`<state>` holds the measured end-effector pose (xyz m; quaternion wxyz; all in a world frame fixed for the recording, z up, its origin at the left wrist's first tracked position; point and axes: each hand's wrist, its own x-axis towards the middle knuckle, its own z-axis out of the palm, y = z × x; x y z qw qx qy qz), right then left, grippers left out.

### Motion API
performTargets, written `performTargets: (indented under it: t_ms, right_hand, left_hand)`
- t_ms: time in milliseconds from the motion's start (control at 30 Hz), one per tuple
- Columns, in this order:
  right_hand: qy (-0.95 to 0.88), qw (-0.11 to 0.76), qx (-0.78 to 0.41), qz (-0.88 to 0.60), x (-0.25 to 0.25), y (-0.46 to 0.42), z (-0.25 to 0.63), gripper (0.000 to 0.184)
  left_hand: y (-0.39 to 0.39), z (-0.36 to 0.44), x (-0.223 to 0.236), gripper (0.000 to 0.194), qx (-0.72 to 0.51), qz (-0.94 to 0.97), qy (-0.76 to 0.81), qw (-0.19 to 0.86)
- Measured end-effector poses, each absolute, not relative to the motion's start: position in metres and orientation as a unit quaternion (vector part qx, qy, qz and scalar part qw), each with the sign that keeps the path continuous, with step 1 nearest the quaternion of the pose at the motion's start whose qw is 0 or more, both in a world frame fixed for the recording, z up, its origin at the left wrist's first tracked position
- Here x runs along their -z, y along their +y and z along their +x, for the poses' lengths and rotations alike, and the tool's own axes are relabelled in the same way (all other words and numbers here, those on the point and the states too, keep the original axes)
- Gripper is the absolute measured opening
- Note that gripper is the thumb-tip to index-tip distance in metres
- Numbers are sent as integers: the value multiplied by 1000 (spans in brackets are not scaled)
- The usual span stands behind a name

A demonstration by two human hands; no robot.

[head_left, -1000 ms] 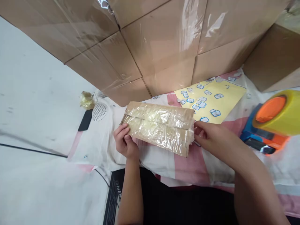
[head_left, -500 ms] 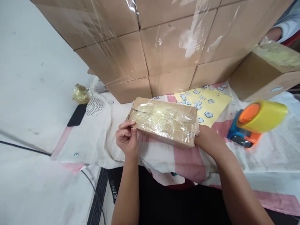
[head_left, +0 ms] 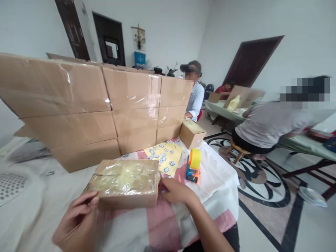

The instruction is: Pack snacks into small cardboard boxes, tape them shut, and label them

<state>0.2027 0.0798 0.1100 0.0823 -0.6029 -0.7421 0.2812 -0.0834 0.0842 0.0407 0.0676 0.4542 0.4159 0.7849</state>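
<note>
The taped box point(head_left: 123, 175) lies on the cloth-covered surface point(head_left: 216, 175), its long axis running left to right across the person's front, shiny top upward, one end toward each hand. The right hand point(head_left: 174, 190), mostly hidden behind the box half a second ago, now shows its curled fingers at the right end, so handling is centred there; whether they grip, I cannot tell. The left hand point(head_left: 76, 220) is narrow at the near left corner, its grip unclear. Beyond stand stacked cartons point(head_left: 135, 120).
</note>
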Motion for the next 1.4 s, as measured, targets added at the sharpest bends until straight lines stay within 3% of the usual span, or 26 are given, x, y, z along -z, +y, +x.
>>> performTargets:
  t_ms: [167,467,633,1033,1133,1267,1400]
  right_hand:
    - [-749,112,-275,-592,-95,63,209,30]
    - [-686,134,-292,-653,-94,139,251,6]
    - [-638,110,-249,-720,-107,194,271,27]
    - [-624,79,-82,-773,-80,201,243,29]
    - [-639,84,-82,-760,-95,199,243,19]
    - [-676,96,-90,-725,-146,213,262,21]
    - [-659,98,-56,-744,-203,244,299,36]
  left_hand:
    - [85,-82,-42,30,-786,462,399,98]
    - [80,-84,-49,29,-767,494,392,117]
    - [78,-87,-47,29,-750,507,405,127]
    - [73,-110,-45,29,-722,561,384,130]
    - [72,-108,-47,29,-727,553,388,119]
    - [75,-103,-48,29,-731,546,395,111]
    - [77,-97,-49,31,-733,528,412,123]
